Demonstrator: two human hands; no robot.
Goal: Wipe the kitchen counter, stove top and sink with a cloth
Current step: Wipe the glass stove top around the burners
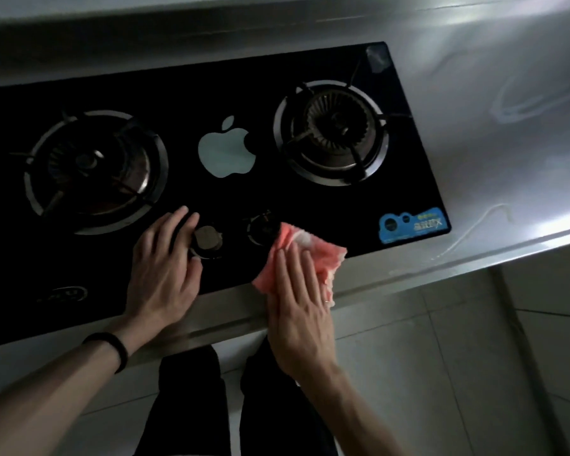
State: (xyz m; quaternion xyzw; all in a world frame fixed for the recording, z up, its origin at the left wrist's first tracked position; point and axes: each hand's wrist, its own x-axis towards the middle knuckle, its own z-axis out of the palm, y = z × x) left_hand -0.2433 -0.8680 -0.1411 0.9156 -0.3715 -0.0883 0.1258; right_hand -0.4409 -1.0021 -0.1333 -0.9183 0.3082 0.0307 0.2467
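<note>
A black glass stove top (211, 93) with two gas burners is set into a stainless steel counter (507, 143). My right hand (298, 301) lies flat on a pink cloth (306, 255), pressing it onto the stove's front edge just right of the right control knob (262, 225), which the cloth partly covers. My left hand (165, 268) rests on the glass with its fingers around the left knob (206, 237). The sink is out of view.
The left burner (94, 169) and right burner (333, 133) carry metal pan supports. A white apple-shaped mark (226, 153) sits between them, and a blue sticker (413, 223) at the front right corner. Streaks show on the counter to the right. Tiled floor lies below.
</note>
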